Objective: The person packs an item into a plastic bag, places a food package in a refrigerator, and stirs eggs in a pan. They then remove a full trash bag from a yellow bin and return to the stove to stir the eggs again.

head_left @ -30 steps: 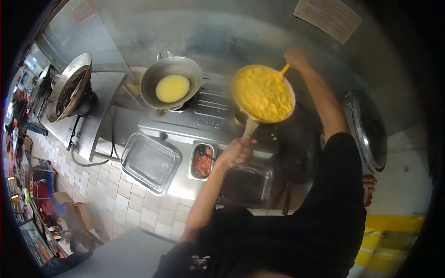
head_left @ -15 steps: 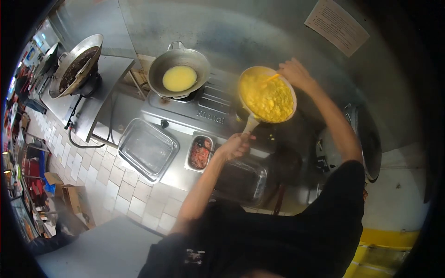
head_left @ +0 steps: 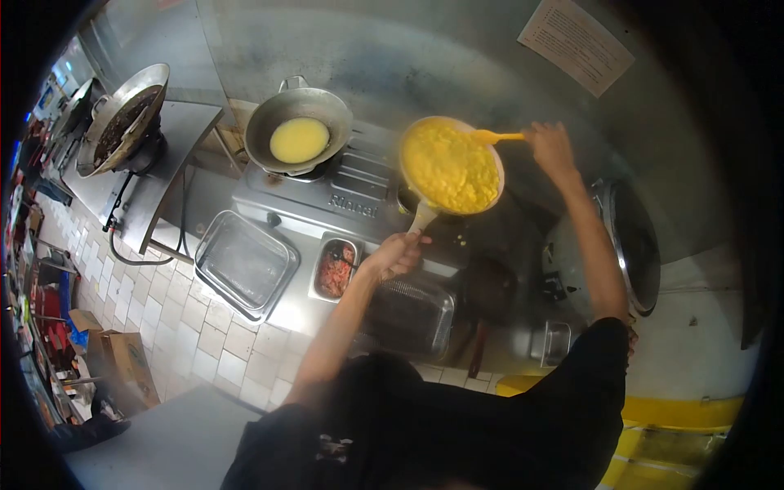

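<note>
Clamped left hand (head_left: 394, 255) on pan (head_left: 451, 166) handle, pointed back toward the body; clenched right hand (head_left: 551, 147) on spatula (head_left: 498, 136), lying crosswise over the rim.

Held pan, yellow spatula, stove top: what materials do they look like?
Pan: pale matte rim and handle, probably coated or enamelled metal; unsure. Spatula: uniform yellow-orange, no shine, likely plastic or silicone. Stove top: grey sheen with soft reflections, looks like brushed stainless steel.

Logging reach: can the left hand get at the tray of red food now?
Likely yes: the tray lies just beside the left hand, nothing between, though that hand grips the pan handle.
</note>
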`<action>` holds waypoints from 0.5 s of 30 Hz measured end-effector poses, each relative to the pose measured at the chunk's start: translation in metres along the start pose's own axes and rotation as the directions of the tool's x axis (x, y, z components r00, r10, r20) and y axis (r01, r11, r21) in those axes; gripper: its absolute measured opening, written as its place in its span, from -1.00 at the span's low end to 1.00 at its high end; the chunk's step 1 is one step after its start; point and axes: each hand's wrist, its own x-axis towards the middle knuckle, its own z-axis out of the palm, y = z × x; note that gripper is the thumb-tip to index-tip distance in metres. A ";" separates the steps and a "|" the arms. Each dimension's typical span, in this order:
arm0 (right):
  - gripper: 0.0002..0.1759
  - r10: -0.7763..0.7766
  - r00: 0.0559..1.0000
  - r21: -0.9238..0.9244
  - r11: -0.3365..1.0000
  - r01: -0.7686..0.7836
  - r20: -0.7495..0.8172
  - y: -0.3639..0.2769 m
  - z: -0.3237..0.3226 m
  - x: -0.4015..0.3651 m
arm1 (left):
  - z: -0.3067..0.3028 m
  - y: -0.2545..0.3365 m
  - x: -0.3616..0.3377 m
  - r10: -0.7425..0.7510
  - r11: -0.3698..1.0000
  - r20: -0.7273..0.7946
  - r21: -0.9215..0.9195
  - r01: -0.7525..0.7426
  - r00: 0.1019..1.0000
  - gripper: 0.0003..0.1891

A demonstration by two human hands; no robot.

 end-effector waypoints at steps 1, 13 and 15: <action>-0.71 0.000 1.000 -0.004 1.000 0.000 -0.007 0.001 0.017 0.007 | -0.001 -0.001 0.001 -0.010 1.000 -0.008 0.002 0.010 1.000 -0.61; -0.80 0.052 0.981 0.014 0.998 -0.056 0.188 -0.050 0.070 0.169 | -0.002 -0.004 0.002 -0.003 1.000 -0.001 0.020 0.003 1.000 -0.62; -0.79 -0.037 0.991 -0.036 0.998 0.042 0.128 -0.073 0.068 0.199 | -0.003 -0.004 0.004 -0.004 1.000 0.001 0.012 0.004 1.000 -0.62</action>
